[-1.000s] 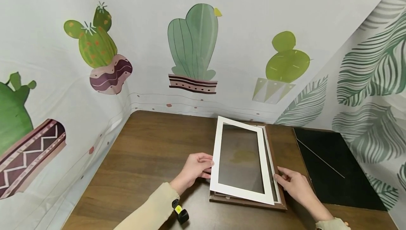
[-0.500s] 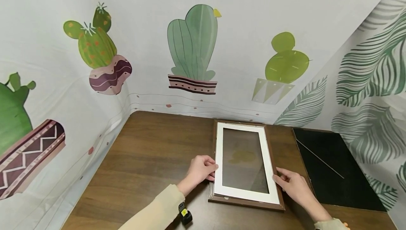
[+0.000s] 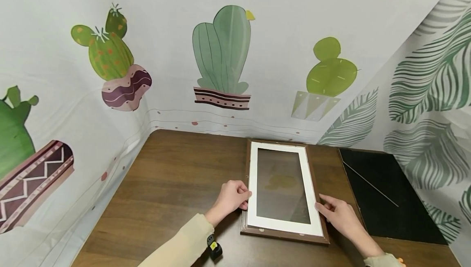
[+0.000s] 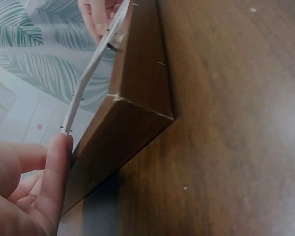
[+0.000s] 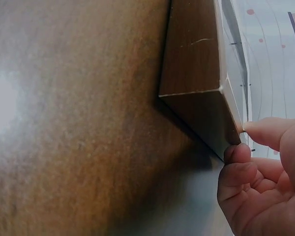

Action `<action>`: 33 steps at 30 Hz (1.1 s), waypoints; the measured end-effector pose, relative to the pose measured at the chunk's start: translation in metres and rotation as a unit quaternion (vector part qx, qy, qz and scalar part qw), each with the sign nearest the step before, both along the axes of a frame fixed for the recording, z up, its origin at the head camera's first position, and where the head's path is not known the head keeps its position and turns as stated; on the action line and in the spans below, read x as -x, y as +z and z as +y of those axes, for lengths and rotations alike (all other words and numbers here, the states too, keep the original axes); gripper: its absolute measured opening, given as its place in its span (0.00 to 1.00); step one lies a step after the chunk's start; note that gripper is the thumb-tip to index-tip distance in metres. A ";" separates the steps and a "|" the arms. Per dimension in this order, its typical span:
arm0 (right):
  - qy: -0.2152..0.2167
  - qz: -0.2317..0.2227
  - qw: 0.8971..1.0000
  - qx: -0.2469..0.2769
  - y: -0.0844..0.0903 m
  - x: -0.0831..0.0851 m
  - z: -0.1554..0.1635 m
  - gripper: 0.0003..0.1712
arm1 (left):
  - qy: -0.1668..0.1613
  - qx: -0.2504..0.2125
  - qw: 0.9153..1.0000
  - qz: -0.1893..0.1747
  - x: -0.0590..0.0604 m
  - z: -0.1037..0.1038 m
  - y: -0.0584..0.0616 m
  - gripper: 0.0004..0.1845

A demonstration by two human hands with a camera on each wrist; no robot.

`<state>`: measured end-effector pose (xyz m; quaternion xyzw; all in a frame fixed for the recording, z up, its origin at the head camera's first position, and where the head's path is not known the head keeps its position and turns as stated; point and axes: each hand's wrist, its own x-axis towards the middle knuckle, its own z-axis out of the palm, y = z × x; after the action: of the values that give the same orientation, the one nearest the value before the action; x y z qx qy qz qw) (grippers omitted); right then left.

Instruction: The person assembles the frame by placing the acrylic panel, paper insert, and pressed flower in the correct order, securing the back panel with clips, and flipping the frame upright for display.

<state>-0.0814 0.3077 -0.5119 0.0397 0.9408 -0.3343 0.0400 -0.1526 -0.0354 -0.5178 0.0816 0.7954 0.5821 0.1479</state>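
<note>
A brown wooden picture frame [image 3: 285, 236] lies on the table, with a white picture mat [image 3: 281, 223] over it. Dark see-through glazing [image 3: 281, 201] shows within the mat's opening. At the left edge, my left hand [image 3: 232, 195] pinches the mat between thumb and fingers. My right hand [image 3: 340, 214] holds the frame's right side, its thumb at the mat's edge and fingers curled against the outer wood. In the left wrist view, the mat's thin edge [image 4: 76, 101] stands a little above the frame [image 4: 142, 64]. The right wrist view shows the thumb [image 5: 265, 130] right at the rim.
A black backing board [image 3: 390, 189] lies to the right, with a thin rod-like line [image 3: 369, 182] across it. The brown table [image 3: 184, 169] meets a white cactus-print cloth [image 3: 165, 75] at the back and left. A black wrist strap [image 3: 214, 248] sits on the left sleeve.
The mat was tilted and skewed, its far left corner past the frame; it has come down and lines up with the frame. My left hand has shifted slightly right; the right has barely moved.
</note>
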 end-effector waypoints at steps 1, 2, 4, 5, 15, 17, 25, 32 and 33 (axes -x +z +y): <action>-0.001 -0.001 1.000 0.000 0.000 0.000 0.000 0.31 | 0.000 -0.001 1.000 -0.001 0.000 0.000 0.000 0.06; -0.001 -0.001 1.000 -0.001 0.000 0.000 0.000 0.31 | -0.001 -0.002 1.000 -0.001 0.001 0.001 0.001 0.06; 0.000 -0.003 1.000 -0.001 0.000 0.000 0.000 0.31 | -0.002 -0.003 1.000 -0.002 0.001 0.001 0.002 0.07; 0.000 -0.003 1.000 -0.001 0.000 0.000 0.001 0.32 | -0.002 0.000 1.000 0.001 0.001 0.001 0.002 0.07; 0.006 0.017 1.000 -0.002 -0.002 -0.001 0.002 0.29 | -0.014 0.085 0.993 0.087 0.000 0.002 0.002 0.10; 0.011 0.019 1.000 0.000 -0.002 -0.001 0.002 0.29 | -0.012 0.090 0.992 0.093 0.000 0.002 0.001 0.10; 0.024 0.003 1.000 0.003 -0.003 0.001 0.002 0.32 | 0.009 0.100 0.993 0.069 0.002 -0.001 -0.006 0.25; 0.023 0.024 0.999 -0.009 -0.004 0.002 -0.002 0.29 | -0.012 0.113 0.992 0.062 0.002 -0.005 -0.009 0.27; 0.025 0.032 0.999 -0.011 -0.005 0.002 -0.003 0.28 | -0.015 0.112 0.991 0.070 0.002 -0.005 -0.009 0.26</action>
<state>-0.0833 0.3043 -0.5165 0.0064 0.9460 -0.3238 0.0179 -0.1549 -0.0408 -0.5267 0.1172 0.8626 0.4799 0.1086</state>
